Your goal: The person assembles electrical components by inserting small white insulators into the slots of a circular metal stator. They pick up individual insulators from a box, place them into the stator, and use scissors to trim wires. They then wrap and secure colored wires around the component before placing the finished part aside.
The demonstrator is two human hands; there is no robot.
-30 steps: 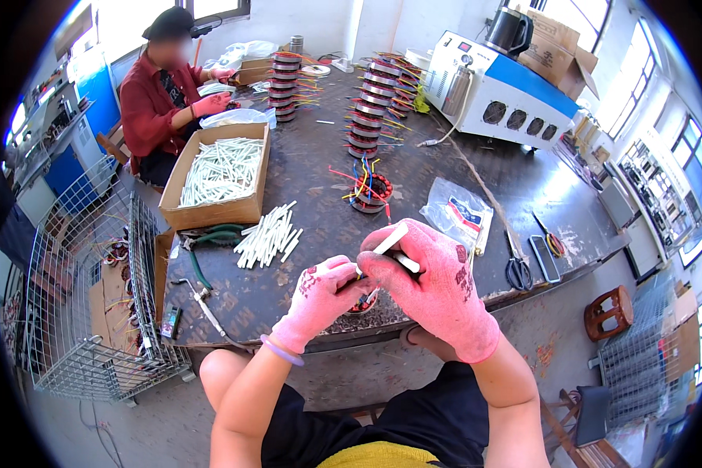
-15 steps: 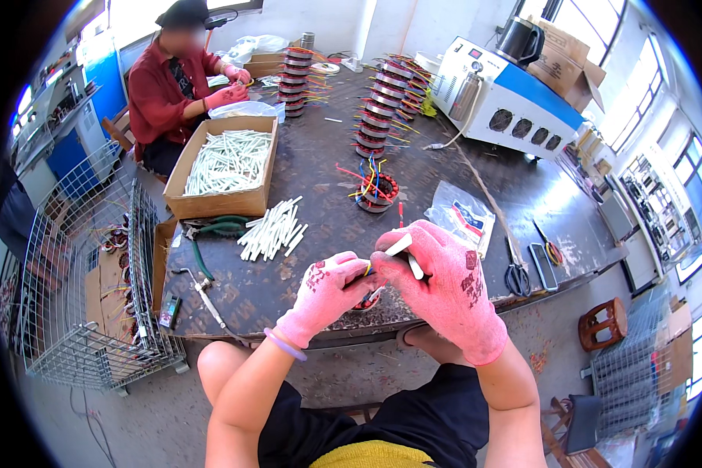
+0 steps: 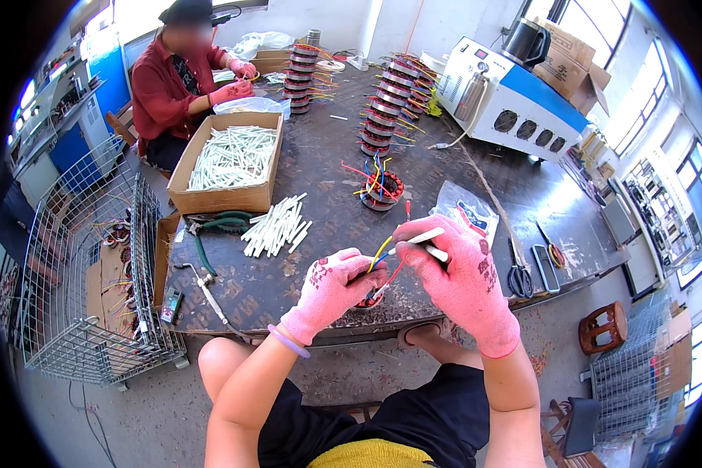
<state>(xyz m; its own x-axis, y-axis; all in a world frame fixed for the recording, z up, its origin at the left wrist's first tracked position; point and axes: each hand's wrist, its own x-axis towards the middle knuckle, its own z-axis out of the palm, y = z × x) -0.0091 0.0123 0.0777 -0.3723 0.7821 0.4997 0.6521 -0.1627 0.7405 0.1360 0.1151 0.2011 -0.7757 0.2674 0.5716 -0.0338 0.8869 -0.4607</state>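
My left hand (image 3: 331, 290), in a pink glove, pinches the yellow and blue wires (image 3: 380, 251) of a wound motor stator (image 3: 373, 299). That stator sits at the table's front edge, mostly hidden below my fingers. My right hand (image 3: 464, 285), gloved too, holds two white sleeving tubes (image 3: 427, 235) between thumb and fingers, close to the wire ends. A red wire with a white sleeve (image 3: 385, 288) slants up from the stator between my hands. Just beyond stands another stator (image 3: 382, 193) with red, yellow and blue leads.
White tubes lie in a loose pile (image 3: 277, 226) and fill a cardboard box (image 3: 220, 204). Stacked stators (image 3: 382, 117) rise behind. Right: scissors (image 3: 519, 279), a phone (image 3: 546, 269), a white-blue machine (image 3: 507, 101). Left: pliers (image 3: 203, 253), a torch-like tool (image 3: 209, 300), a wire cage (image 3: 93, 343). A co-worker (image 3: 168, 86) sits far left.
My right hand has moved slightly right, away from my left, with the tubes still in it. The yellow, blue and red wires now show between my hands.
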